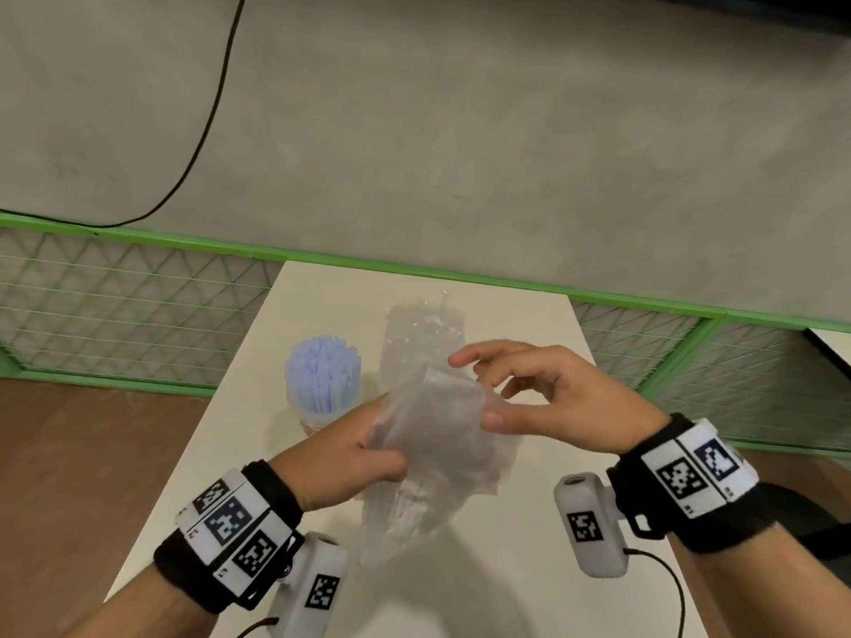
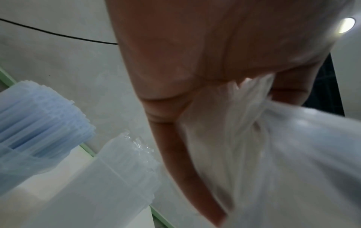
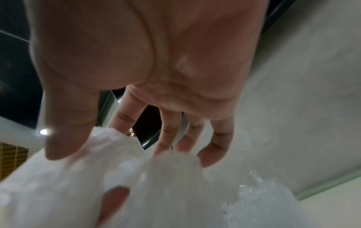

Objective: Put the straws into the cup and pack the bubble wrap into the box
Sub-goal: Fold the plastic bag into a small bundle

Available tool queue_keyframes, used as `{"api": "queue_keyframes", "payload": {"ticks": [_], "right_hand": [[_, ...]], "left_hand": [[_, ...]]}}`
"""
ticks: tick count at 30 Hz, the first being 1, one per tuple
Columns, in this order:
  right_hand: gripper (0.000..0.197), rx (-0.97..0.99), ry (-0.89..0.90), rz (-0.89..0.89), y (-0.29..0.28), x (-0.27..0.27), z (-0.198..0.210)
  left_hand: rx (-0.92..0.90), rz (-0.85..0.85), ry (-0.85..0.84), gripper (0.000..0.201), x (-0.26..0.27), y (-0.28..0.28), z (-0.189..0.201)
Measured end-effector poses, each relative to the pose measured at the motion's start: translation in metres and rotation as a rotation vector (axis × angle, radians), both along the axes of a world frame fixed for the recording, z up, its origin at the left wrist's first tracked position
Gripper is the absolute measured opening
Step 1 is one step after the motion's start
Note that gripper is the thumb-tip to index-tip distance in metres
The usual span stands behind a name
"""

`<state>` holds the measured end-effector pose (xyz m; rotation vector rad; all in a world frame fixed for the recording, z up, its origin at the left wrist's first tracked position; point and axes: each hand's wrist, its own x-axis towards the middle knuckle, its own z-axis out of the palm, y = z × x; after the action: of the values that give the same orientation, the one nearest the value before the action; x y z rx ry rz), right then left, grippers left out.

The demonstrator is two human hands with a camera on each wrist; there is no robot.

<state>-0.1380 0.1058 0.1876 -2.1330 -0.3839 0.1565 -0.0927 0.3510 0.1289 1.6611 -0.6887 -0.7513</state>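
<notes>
From the head view, the straws (image 1: 322, 377) already stand bunched in the cup (image 1: 317, 419) on the bench (image 1: 483, 591), so the straw half looks done. The step in hand is the bubble wrap (image 1: 437, 448): a sheet held above the bench between both hands. The left hand (image 1: 336, 458) grips its left edge with curled fingers; the right hand (image 1: 548, 398) pinches the upper right edge with thumb and forefinger, the other fingers spread. Behind stands the clear box (image 1: 421, 343), with wrap already showing at its top.

The left wrist view shows the left hand (image 2: 205, 61) clutching gathered wrap (image 2: 244, 123), box (image 2: 109, 177) and straws (image 2: 39, 123) beside it.

In the right wrist view, the right hand (image 3: 146, 69) has its thumb pressed on the sheet (image 3: 78, 185), fingers loosely fanned.

Next, I judge, the sheet needs folding or bunching small enough to push down into the box opening.
</notes>
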Motion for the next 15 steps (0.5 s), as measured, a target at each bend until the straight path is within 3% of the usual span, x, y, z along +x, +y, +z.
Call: {"api": "queue_keyframes", "payload": {"ticks": [5, 8, 11, 15], "right_hand": [[0.023, 0.066, -0.037, -0.065, -0.006, 0.005, 0.011], [0.016, 0.174, 0.090, -0.044, -0.006, 0.004, 0.008], [0.052, 0.085, 0.226, 0.005, -0.001, 0.001, -0.003], [0.036, 0.219, 0.238, -0.033, 0.009, 0.002, -0.016]], "left_hand": [[-0.007, 0.017, 0.041, 0.047, -0.002, 0.004, -0.005], [-0.041, 0.032, 0.059, 0.060, -0.004, 0.005, -0.005], [-0.063, 0.005, 0.053, 0.063, -0.004, 0.001, -0.002], [-0.031, -0.012, 0.043, 0.053, -0.005, -0.007, 0.000]]}}
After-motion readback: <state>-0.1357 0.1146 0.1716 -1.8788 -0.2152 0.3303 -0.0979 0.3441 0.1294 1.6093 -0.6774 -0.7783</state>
